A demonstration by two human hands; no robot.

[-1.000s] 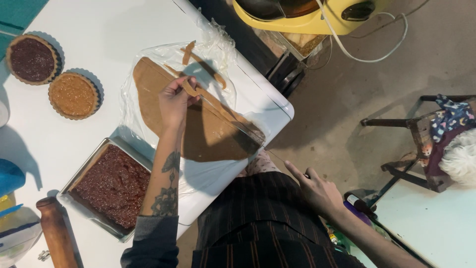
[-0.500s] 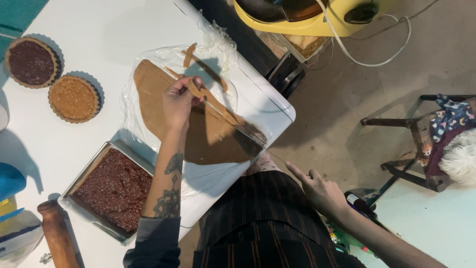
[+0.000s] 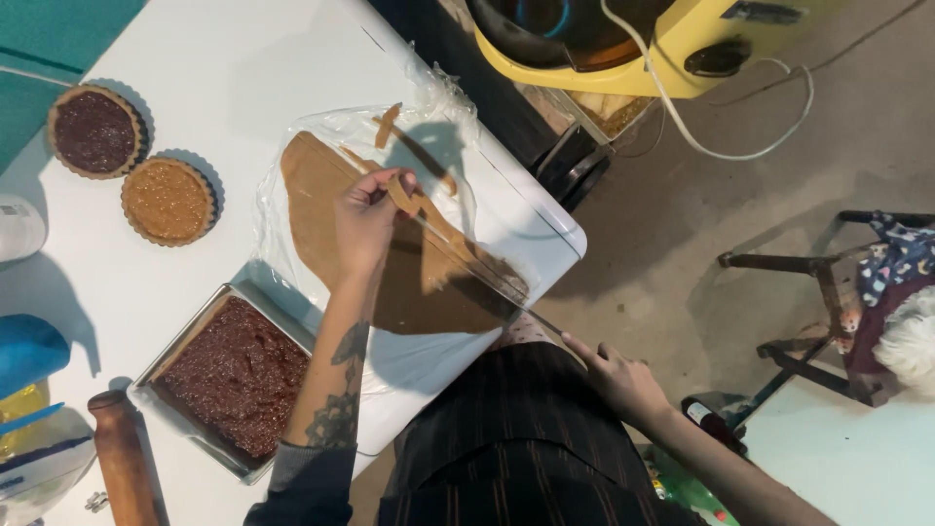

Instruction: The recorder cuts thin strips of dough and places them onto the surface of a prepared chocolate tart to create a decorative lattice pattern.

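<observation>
Dough sheet [image 3: 409, 282]: rolled flat, brown, lying on clear plastic film [image 3: 292, 166] on the white table [image 3: 243, 68], right of two round tarts [image 3: 168, 201] and a rectangular tray [image 3: 234, 375] of dark filling. Left hand [image 3: 368, 219]: rests over the sheet, fingers pinched on a narrow dough strip [image 3: 401, 195]. Right hand [image 3: 623, 380]: off the table edge, fingers loosely spread, grasping nothing.

The left hand [image 3: 368, 219] covers part of the dough [image 3: 429, 282] and hides its grip on a strip. The rolling pin [image 3: 125, 460] and bag [image 3: 39, 468] at lower left run off the frame. The yellow machine [image 3: 623, 44] is cut off at the top.
</observation>
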